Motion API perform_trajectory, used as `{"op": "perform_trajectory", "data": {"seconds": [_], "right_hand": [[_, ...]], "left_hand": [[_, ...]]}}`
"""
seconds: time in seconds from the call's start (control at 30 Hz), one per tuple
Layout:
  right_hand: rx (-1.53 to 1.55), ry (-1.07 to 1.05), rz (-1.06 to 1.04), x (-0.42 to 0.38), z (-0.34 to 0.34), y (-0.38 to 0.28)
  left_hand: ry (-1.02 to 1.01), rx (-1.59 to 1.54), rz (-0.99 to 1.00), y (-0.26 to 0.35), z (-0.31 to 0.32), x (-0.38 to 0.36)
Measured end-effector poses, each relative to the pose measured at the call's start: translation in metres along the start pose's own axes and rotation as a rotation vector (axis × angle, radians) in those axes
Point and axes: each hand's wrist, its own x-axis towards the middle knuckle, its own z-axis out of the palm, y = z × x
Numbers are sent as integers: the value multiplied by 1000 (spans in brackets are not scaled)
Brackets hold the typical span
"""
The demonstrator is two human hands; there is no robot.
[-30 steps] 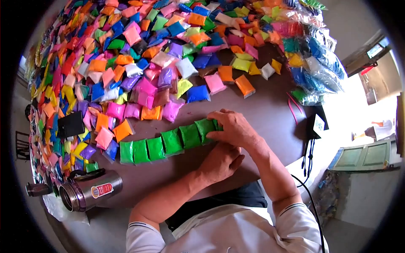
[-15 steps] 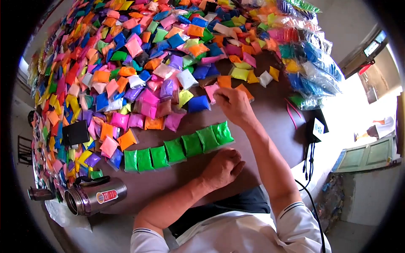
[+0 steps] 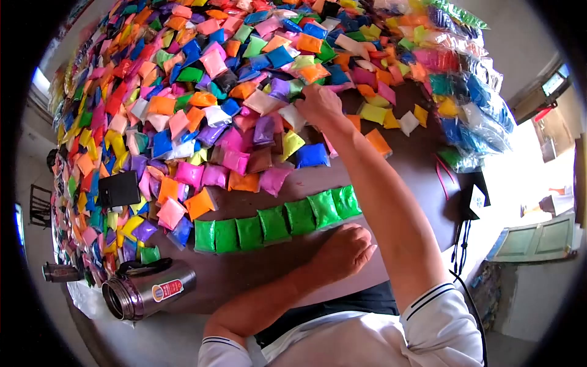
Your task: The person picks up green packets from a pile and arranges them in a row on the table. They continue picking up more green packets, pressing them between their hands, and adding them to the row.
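Observation:
A row of several green packets [image 3: 275, 224] lies on the brown table [image 3: 306, 183]. Just below the right part of that row rests my left hand [image 3: 348, 251], fingers curled in; whatever they might hold is hidden. My right hand [image 3: 321, 105] reaches over the near part of a large pile of coloured packets [image 3: 232, 144], by a white packet [image 3: 292, 118] and a purple one [image 3: 279, 89]. Its fingers are bent downward, and their tips are too hidden to show any hold.
An open steel flask [image 3: 150, 289] stands tilted at the lower left, with a dark cup [image 3: 60, 272] beside it. A black box [image 3: 119, 189] lies on the pile. Bagged packets [image 3: 477, 116] are stacked at the right, near a white-and-black device [image 3: 476, 200] with cables.
My right hand has moved up and away, from beside the pink packet to deeper in the pile. My left hand stays below the green row. The whole view has shifted slightly.

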Motion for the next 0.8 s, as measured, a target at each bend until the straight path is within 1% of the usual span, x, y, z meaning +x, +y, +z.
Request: {"op": "perform_trajectory", "data": {"seconds": [0.03, 0.1, 0.13, 0.17, 0.2, 0.23, 0.3, 0.37, 0.4, 0.43, 0.5, 0.53, 0.6, 0.63, 0.7, 0.73, 0.77, 0.8], "right_hand": [[-47, -21, 82, 1, 0, -5], [-63, 12, 56, 0, -3, -12], [-44, -16, 108, 2, -4, -14], [-23, -42, 162, 3, -7, -15], [-21, -36, 168, 2, -8, -14], [8, -13, 146, 0, -9, -13], [34, 18, 120, -2, -13, -10], [197, 37, 89, -8, -22, -7], [294, 130, 6, -5, -16, 3], [486, 169, -45, -7, -17, 9], [854, 116, -123, -12, -24, 20], [846, 126, -120, -20, -33, 22], [1287, -22, -7, -38, -50, 24], [1281, -12, -5, -43, -52, 27], [1611, -140, 108, -51, -56, 34], [1591, -129, 158, -57, -59, 35], [1590, -120, 161, -64, -61, 37], [1696, -168, 156, -72, -63, 38]], "left_hand": [[0, 1, -2, 1, -1, 1], [64, -73, 46, 5, -5, 5], [61, -73, 46, 4, -3, 5], [104, -71, 82, 2, -1, 5], [144, -72, 122, 2, 0, 5], [138, -73, 128, 3, 0, 5], [94, -25, 80, 4, -3, 5], [112, -10, 67, 2, 1, 2], [129, 2, 50, 0, 4, -1], [128, 0, 50, -1, 5, -3], [105, -5, 72, -2, 5, -1], [101, -10, 83, -1, 4, 1], [25, 38, 8, 1, 1, 1], [22, 34, 17, 0, 1, 0], [0, 85, -1, -3, 3, -1], [-4, 81, 6, -2, 3, 0], [57, 70, 23, 0, 3, 0], [117, 59, 37, 2, 2, -1]]}}
